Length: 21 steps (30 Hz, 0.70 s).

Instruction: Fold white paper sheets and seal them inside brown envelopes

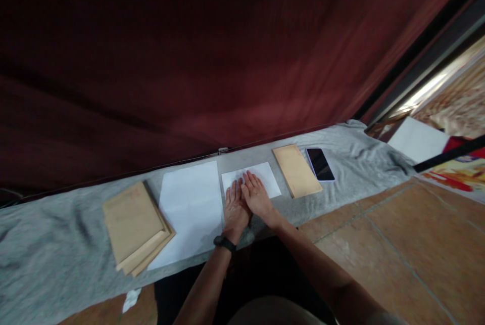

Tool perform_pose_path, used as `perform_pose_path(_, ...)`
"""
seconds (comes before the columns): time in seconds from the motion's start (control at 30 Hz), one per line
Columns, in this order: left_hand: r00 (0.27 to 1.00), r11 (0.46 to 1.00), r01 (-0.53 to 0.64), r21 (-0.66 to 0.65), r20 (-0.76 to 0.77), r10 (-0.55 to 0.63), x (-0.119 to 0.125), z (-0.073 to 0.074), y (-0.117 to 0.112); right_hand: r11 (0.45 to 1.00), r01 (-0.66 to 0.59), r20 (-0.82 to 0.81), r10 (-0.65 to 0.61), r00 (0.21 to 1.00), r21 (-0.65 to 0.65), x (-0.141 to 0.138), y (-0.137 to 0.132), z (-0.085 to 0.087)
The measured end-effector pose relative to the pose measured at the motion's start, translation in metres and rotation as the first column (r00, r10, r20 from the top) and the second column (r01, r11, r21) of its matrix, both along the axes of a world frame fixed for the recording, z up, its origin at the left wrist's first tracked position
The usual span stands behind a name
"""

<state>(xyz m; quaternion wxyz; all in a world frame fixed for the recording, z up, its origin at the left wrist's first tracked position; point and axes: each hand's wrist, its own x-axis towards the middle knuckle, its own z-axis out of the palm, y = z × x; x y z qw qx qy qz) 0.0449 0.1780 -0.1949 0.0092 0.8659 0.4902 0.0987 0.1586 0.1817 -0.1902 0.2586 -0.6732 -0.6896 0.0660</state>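
I'm resting my left hand and right hand on paper; a phone is lying toward the table's right edge.

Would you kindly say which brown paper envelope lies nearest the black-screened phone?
The lone brown envelope between the right hand and phone; the other envelopes lie stacked far left.

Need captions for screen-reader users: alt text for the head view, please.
A person's left hand and right hand rest flat, close together, on a small white paper on a grey cloth. To its left lie a larger white sheet and, overlapping that sheet, a stack of brown envelopes; to its right, a single brown envelope and a phone.
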Motion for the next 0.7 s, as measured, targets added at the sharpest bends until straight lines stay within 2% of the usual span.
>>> perform_pose_path(0.1, 1.0, 1.0, 0.02, -0.018, -0.003, -0.02, -0.002, -0.003, 0.0, 0.994, -0.104, -0.034, 0.105, 0.994, 0.024, -0.02, 0.013, 0.0)
perform_pose_path(0.2, 1.0, 0.999, 0.019, -0.035, -0.003, -0.019, -0.002, -0.003, 0.0, 0.99, -0.138, -0.037, 0.139, 0.99, 0.037, -0.02, 0.022, -0.003)
perform_pose_path(0.47, 0.999, 0.999, -0.048, 0.0, 0.009, 0.048, 0.005, 0.004, -0.003, 0.995, -0.09, 0.137, 0.084, 0.987, 0.038, 0.032, 0.018, -0.012)
perform_pose_path(0.7, 0.997, 0.997, -0.072, 0.017, 0.04, 0.072, 0.004, 0.001, -0.002, 0.997, 0.06, 0.195, -0.068, 0.978, 0.045, 0.065, 0.009, -0.021)
